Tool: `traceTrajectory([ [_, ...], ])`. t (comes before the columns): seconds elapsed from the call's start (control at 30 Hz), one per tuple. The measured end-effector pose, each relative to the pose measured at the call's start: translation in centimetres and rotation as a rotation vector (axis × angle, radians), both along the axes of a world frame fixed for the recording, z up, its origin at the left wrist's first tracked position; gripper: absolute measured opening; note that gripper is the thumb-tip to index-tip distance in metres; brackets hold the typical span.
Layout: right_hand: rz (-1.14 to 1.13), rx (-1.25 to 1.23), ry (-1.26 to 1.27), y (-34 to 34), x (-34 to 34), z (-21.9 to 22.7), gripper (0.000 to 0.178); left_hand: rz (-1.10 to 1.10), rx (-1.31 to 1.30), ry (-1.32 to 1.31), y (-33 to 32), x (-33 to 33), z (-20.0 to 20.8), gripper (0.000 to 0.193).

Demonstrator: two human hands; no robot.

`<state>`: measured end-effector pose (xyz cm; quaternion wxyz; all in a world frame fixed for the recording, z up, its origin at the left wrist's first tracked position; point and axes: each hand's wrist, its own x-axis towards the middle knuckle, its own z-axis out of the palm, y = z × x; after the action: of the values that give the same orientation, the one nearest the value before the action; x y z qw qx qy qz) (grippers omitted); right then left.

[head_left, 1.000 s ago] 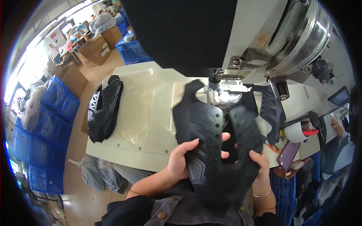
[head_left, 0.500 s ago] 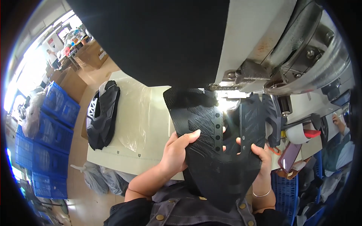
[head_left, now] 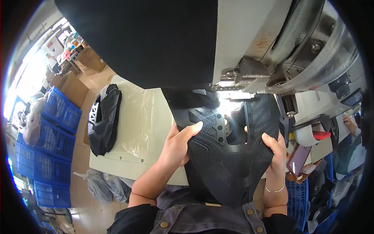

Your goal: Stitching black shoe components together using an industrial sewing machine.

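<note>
Head view: left hand (head_left: 177,145) and right hand (head_left: 276,151) gripped the black panel (head_left: 220,171), higher in frame than before, tabletop (head_left: 163,134) spreading to its lower-left edge.

Black sleeves (head_left: 134,219), dark grey apron (head_left: 208,220) with round brass-coloured studs (head_left: 164,224), thin silvery bangle (head_left: 275,191) on right wrist (head_left: 276,181)

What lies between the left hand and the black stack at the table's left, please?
In the head view, pale tabletop and a clear plastic sheet lie between the left hand and black stack.

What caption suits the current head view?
Left hand and right hand grip a black textured piece at a brightly lit machine.
</note>
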<state>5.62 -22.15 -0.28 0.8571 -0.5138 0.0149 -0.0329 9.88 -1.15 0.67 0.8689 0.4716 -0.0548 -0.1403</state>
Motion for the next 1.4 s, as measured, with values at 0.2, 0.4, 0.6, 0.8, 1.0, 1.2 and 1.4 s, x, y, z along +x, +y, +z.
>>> traceTrajectory([
  [0.2,0.038,-0.026,-0.123,0.2,-1.0,-0.1,0.049,-0.054,0.032,-0.052,0.3,0.1,-0.1,0.039],
  [0.4,-0.078,-0.198,-0.157,-0.3,-1.7,-0.9,0.042,-0.037,0.044,-0.094,0.2,0.0,-0.2,0.037],
  [0.6,-0.177,-0.352,-0.207,-0.4,-1.7,-1.5,0.028,0.046,0.144,-0.174,0.2,0.2,-1.7,0.036],
  [0.8,-0.206,-0.372,-0.205,-0.2,-1.4,-1.3,0.024,-0.13,-0.072,-0.042,0.2,0.1,-0.1,0.024],
  [1.0,-0.218,-0.338,-0.197,-0.3,-1.2,-1.5,0.022,0.078,0.037,0.017,-0.4,-0.9,-0.4,0.03],
  [1.2,-0.223,-0.33,-0.198,0.0,-1.3,-0.9,0.021,0.228,0.299,-0.33,-0.8,-2.5,-2.3,0.024],
  [1.4,-0.242,-0.325,-0.198,-0.2,-1.2,-1.1,0.02,0.229,0.337,-0.403,-0.8,-2.3,-2.0,0.018],
])
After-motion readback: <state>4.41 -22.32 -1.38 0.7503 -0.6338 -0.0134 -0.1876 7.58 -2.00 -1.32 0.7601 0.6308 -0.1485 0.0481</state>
